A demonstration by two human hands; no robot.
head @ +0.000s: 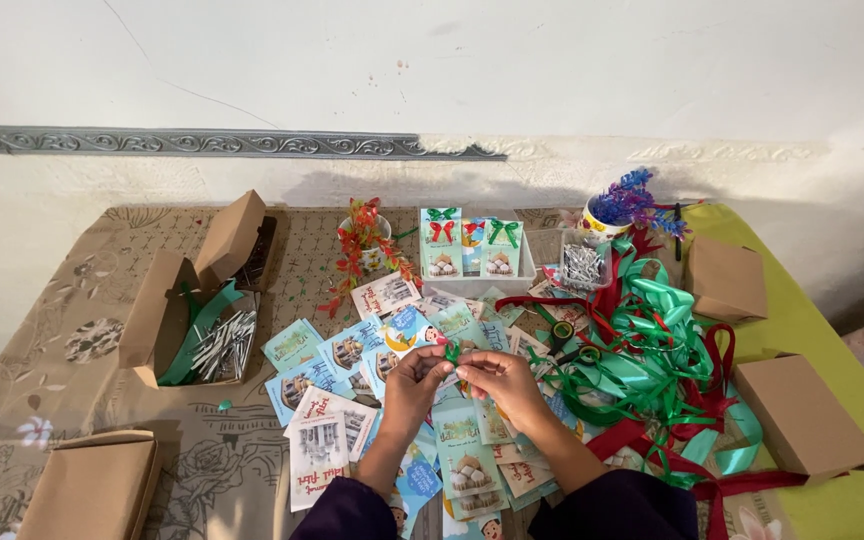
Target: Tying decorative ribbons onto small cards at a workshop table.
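Observation:
My left hand [414, 383] and my right hand [500, 382] meet over the middle of the table, both pinching a small bow of green and red ribbon [452, 356] between their fingertips. Beneath them lie several printed cards [324, 450] spread across the brown patterned tablecloth [52, 370]. A clear tray [524, 272] behind the hands holds finished cards with red and green bows [441, 243] standing upright.
A tangle of green and red ribbon [657, 355] fills the right side, with green-handled scissors [564, 335] at its edge. Open cardboard boxes [162, 315] with metal pieces sit left; closed boxes [802, 415] sit right. Two cups of flowers [607, 215] stand at the back.

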